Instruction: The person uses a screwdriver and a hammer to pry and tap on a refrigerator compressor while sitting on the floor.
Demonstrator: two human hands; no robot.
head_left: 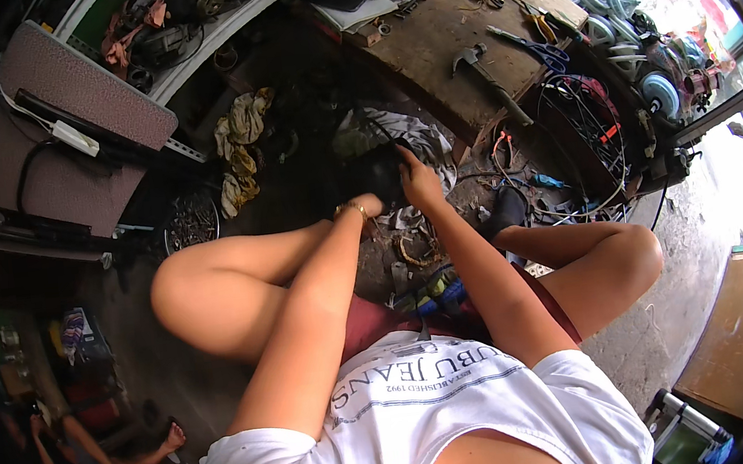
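Observation:
Between my knees, low over the littered floor, is a black object (372,174) whose kind I cannot make out in the shadow. My right hand (421,180) grips its right side, thumb and fingers closed at the edge. At its lower left edge my left hand (370,205) is closed against it, with the fingers partly hidden; a bracelet (350,209) circles that wrist. Crumpled pale cloth (421,141) lies just beyond the object. Below my hands, a brownish ring-shaped piece (411,250) rests among scraps.
A wooden workbench (452,51) ahead holds a hammer (487,79), scissors (538,50) and pliers (540,26). Coiled wires (579,138) sit at its right. Stained rags (240,146) and a bowl of small metal parts (191,222) lie left. Another person (96,451) sits at lower left.

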